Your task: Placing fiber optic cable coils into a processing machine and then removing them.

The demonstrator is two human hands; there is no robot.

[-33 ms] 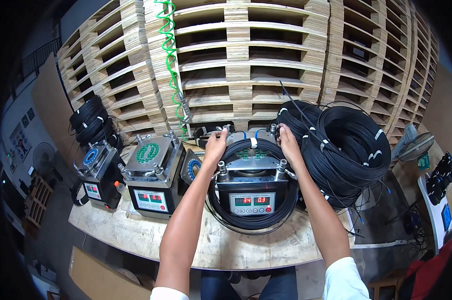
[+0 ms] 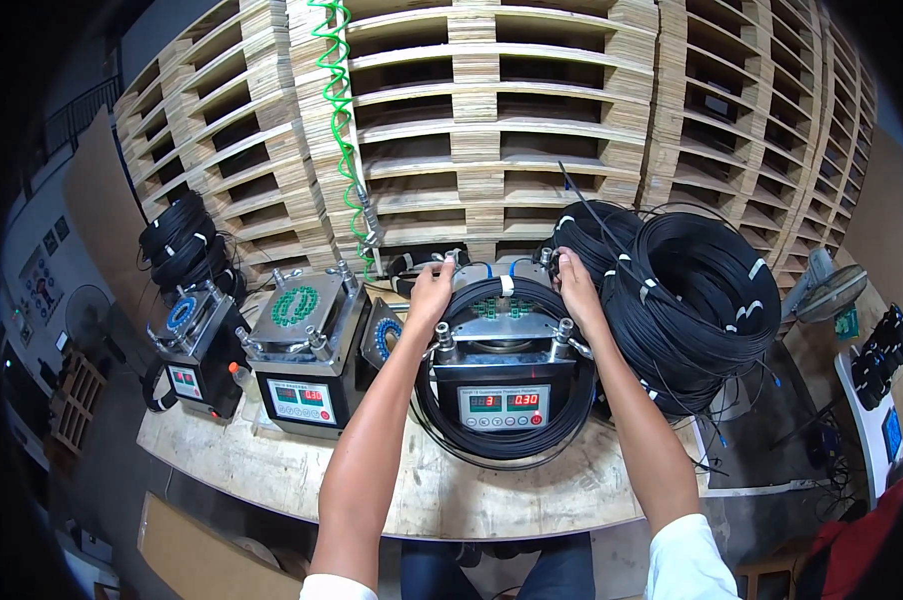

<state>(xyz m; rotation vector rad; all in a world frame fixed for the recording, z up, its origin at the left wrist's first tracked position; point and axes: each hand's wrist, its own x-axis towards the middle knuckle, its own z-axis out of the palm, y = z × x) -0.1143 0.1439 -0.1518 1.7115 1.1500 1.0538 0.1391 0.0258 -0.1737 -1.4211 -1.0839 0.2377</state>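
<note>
Far left at 9 o'clock — small machine (image 2: 194, 345) beside a second machine (image 2: 307, 355) with red readouts. Centre: third machine (image 2: 505, 375) on the wooden bench (image 2: 392, 490), ringed by a black cable coil (image 2: 502, 445). Left hand (image 2: 432, 290) grips the coil's top at 11 o'clock; right hand (image 2: 575, 283) at 1 o'clock — fingers seem curled on cable, partly hidden. Right, 3 o'clock: stacked cable bundles (image 2: 697, 300).
</note>
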